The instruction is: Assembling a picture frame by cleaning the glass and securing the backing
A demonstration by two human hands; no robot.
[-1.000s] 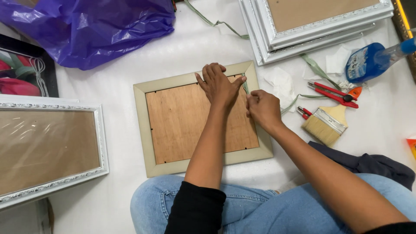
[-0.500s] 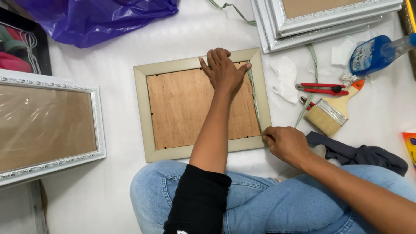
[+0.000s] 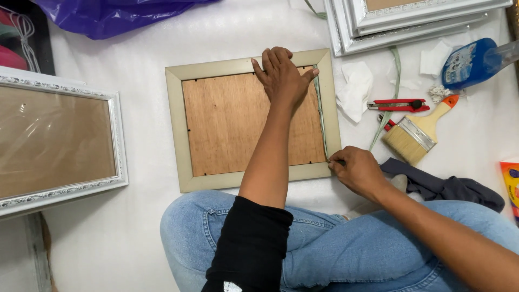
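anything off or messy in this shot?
Mostly a cluttered floor. Crumpled white tissue lies beside the cream frame, and a loose greenish strip trails under the red utility knife. A similar strip runs along the frame's right inner edge, pinched at its lower end by the right hand. No damage shows.

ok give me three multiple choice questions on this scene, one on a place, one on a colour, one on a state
1. Where is the brush?
A. right of the frame
B. on the backing board
C. under the purple bag

2. What colour is the knife?
A. green
B. red
C. white

3. What is the left hand doing?
A. holding the brush
B. lifted in the air
C. pressing flat on the board

Answers:
1 A, it lies on the floor right of the frame.
2 B, its body is red.
3 C, the palm is down near the top right corner, while the right hand pinches a thin strip at the lower right corner.
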